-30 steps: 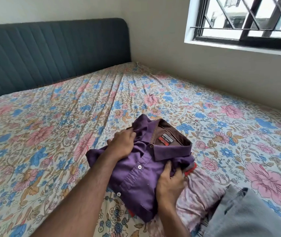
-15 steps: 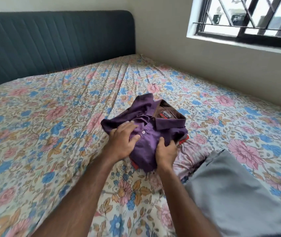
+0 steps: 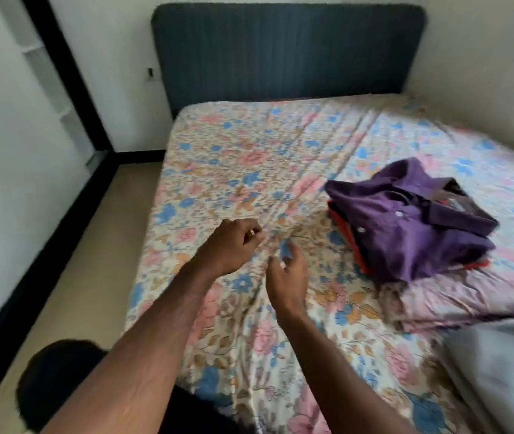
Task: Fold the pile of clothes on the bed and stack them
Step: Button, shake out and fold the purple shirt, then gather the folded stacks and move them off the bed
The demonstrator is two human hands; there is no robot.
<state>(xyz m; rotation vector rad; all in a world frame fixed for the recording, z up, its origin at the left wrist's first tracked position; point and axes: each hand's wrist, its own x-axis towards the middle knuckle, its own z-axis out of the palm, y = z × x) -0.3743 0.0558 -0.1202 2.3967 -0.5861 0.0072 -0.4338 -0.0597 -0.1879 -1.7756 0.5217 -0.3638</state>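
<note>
A folded purple shirt lies on top of a folded red garment on the floral bed sheet, at the right. Under them spreads a pale pink cloth. A grey garment lies at the lower right corner. My left hand hovers over the sheet left of the stack, fingers loosely curled, holding nothing. My right hand is beside it, fingers relaxed and empty. Both hands are well clear of the shirt.
A dark blue padded headboard stands at the far end of the bed. The bed's left edge drops to a beige floor along a white wall with black trim. My dark-clothed knee shows at the lower left.
Both hands let go of the purple shirt and moved left over the bare sheet. The view swung left, so the stack now sits at the right.
</note>
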